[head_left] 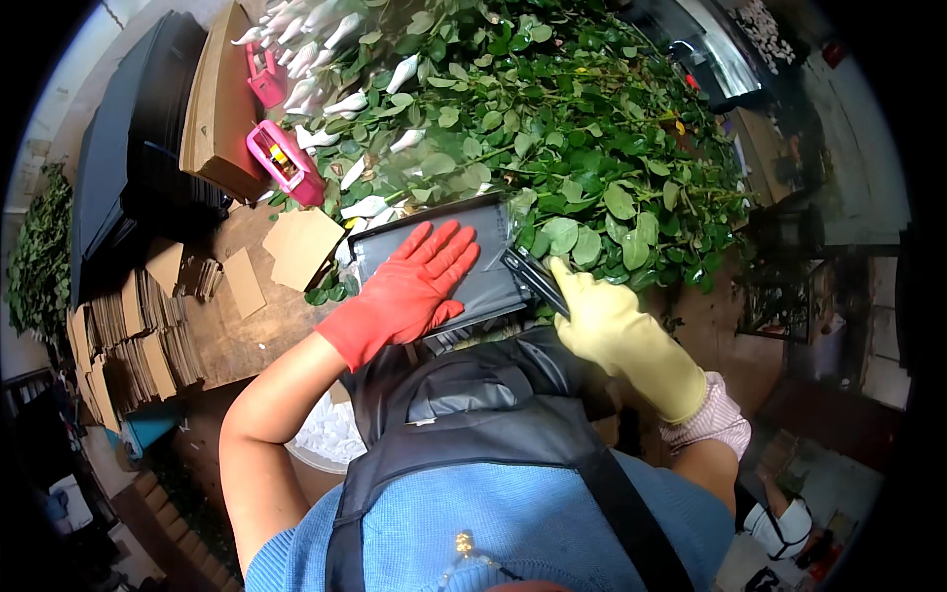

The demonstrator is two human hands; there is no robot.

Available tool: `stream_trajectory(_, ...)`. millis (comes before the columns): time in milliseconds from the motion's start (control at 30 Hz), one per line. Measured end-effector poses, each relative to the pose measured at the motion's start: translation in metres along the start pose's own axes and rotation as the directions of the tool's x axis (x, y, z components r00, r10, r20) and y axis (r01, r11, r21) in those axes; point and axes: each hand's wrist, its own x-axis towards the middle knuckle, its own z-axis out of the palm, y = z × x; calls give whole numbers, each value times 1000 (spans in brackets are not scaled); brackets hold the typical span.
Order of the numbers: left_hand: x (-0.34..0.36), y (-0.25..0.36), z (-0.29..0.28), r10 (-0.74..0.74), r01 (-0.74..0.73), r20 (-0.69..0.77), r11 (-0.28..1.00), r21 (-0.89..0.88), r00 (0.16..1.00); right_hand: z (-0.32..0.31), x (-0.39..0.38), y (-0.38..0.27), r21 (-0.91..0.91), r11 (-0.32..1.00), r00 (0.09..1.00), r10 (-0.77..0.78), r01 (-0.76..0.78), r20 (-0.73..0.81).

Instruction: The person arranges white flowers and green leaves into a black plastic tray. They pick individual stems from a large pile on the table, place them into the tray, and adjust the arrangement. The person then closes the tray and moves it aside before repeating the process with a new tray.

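Bright light covers the red-rubber-gloved left hand (pixel 414 286) and pale-yellow-rubber-gloved right hand (pixel 604 324). Glare whitens the curved, shiny silver sheet (pixel 712 47). Fisheye distortion bows the tall, black flat-panel stack (pixel 128 148). The lower-right rim is dim; detail there appears soft. Corners are black.

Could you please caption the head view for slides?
Left hand flat on grey sheet, right hand holding black tool, leafy stems beyond.

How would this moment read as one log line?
Red-gloved left hand: flat on dark grey panel | Yellow-gloved right hand: holding black stapler-like tool | Beyond: leafy stems, white-wrapped buds
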Motion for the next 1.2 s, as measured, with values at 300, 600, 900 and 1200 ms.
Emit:
stream_trajectory(300,-1,0,2,12,-11,-1,998,57,1000,35,16,13,316,942,990,-81,113,-111)
stream_trajectory(600,-12,10,-9,5,-42,-168,977,-211,986,-11,-4,23,225,969,985,-66,101,-159)
stream_trajectory(900,-50,119,-26,-764,-80,33,-110,-991,644,-9,-39,-42,769,340,813,-442,542,-378)
stream_trajectory(1200,-178,3,114,-922,826,-377,280,-489,89,16,35,8,807,590,983,154,-8,-103)
